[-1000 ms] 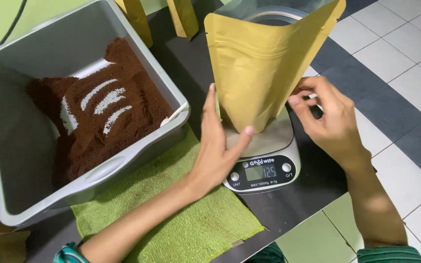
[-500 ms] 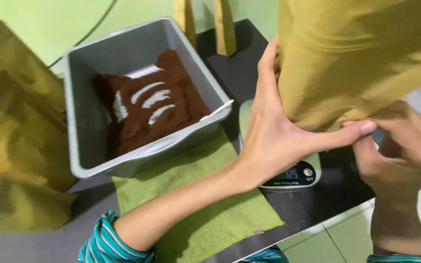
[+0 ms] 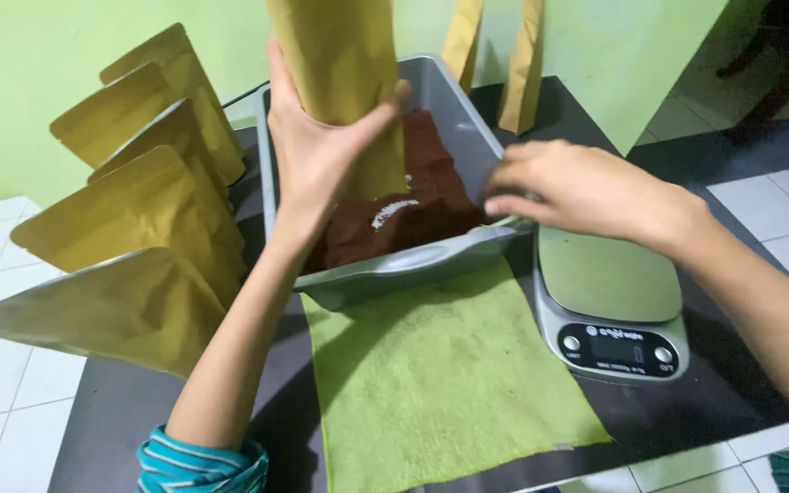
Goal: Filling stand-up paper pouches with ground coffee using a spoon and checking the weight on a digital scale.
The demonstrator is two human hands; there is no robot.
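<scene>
My left hand [image 3: 321,137] grips a tall brown paper pouch [image 3: 335,55] and holds it upright over a grey plastic tub [image 3: 394,269]. Dark brown powder [image 3: 436,196] fills the tub's middle. My right hand [image 3: 582,187] hovers with its fingers bent at the tub's right front corner, just above the bare platform of a silver digital kitchen scale [image 3: 609,283]. A thin pale sliver shows under its fingertips; I cannot tell whether the hand holds it.
A green towel [image 3: 440,374] lies on the dark table [image 3: 732,393] in front of the tub. Several filled brown pouches [image 3: 139,219] stand in a row at the left. Two more pouches [image 3: 504,55] lean against the green wall behind. White floor tiles surround the table.
The pouch has been lifted off the scale and carried left over the tub. My right hand let go of the pouch's base and moved to the tub's corner. The view swung left.
</scene>
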